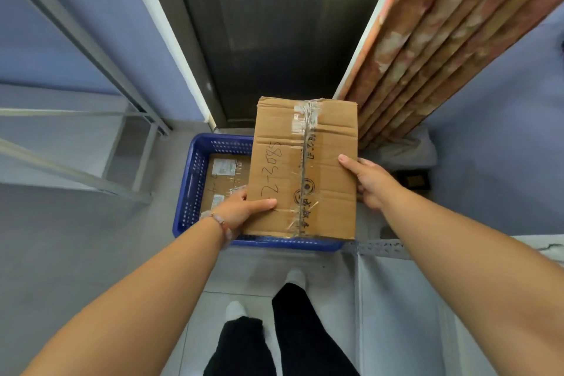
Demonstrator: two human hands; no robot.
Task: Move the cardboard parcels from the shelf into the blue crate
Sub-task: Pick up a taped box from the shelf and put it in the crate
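A cardboard parcel (302, 168) is being held flat, taped seam upward, between the two hands and above the blue crate (195, 174), overlapping the crate's right portion. The left hand (241, 212) is gripping the parcel's near left edge, thumb laid across the top face and fingers curled underneath. The right hand (370, 181) is gripping the right edge further along, thumb lying on top and fingers wrapped round the side.

Beyond the left hand, and lower, a second parcel (224, 181) with white labels is already lying in the crate, filling part of its floor. The crate is standing on the pale floor (91, 241), ahead of the person's feet. A grey shelf frame (76, 119) is standing off to the left of the left hand, and a patterned panel (442, 49) is leaning up beyond the right hand.

The step in hand is judged to be the lowering into the crate. It would be done well if the parcel were kept level and lined up inside the rim, then set on or beside the parcel already there. The thumbs should be eased off only once the weight is being carried from below, and the fingers drawn clear of the perforated wall.
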